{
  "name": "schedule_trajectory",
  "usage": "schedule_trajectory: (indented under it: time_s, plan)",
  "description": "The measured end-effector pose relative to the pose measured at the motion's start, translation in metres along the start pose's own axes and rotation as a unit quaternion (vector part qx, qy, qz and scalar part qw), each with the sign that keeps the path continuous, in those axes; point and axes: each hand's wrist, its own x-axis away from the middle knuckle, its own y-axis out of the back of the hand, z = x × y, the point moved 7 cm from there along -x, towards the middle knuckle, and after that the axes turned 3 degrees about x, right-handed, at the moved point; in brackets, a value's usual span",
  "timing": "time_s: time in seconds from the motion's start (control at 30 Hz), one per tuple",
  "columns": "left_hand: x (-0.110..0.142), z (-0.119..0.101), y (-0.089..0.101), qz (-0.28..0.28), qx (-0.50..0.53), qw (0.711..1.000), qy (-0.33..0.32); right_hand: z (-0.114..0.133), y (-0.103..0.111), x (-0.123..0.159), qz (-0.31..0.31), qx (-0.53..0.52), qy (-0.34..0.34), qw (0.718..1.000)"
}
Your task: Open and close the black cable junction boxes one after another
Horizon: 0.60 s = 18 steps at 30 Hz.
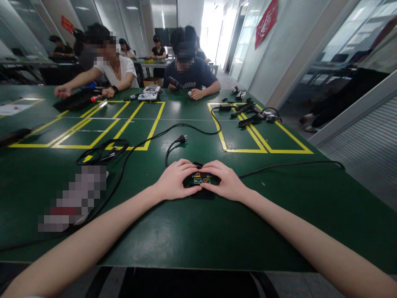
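Note:
Between my two hands is a small green circuit board [197, 181] with copper-coloured coils, seated in or over a black casing [203, 194]. My left hand [176, 180] grips its left side, thumb in front and fingers curled over the back. From the right, my right hand [227, 181] holds it in the same way, and the fingertips of both hands nearly meet. Part of the board is hidden by the fingers. A black power plug [181, 139] lies just behind, its cord running down behind my left hand. Another black cable [291, 165] extends from beside my right hand towards the right.
A blurred-out strip-shaped object [77, 198] and a coiled black cable [104, 152] lie to the left on the green table [173, 236]. Yellow tape [248, 150] marks rectangles. Black adapters and cables [248, 114] are heaped at the back right. Two people sit opposite.

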Motion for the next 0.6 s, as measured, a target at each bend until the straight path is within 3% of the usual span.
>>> schedule_trajectory:
  time_s: [0.4, 0.6]
  plan:
    - [0.001, 0.005, 0.0, -0.018, -0.026, 0.999, 0.032, 0.001, 0.002, 0.0, 0.03, -0.007, 0.033, 0.999]
    - [0.001, 0.007, 0.001, -0.03, -0.037, 0.998, 0.043, 0.001, 0.013, -0.002, -0.011, 0.054, 0.021, 0.998]
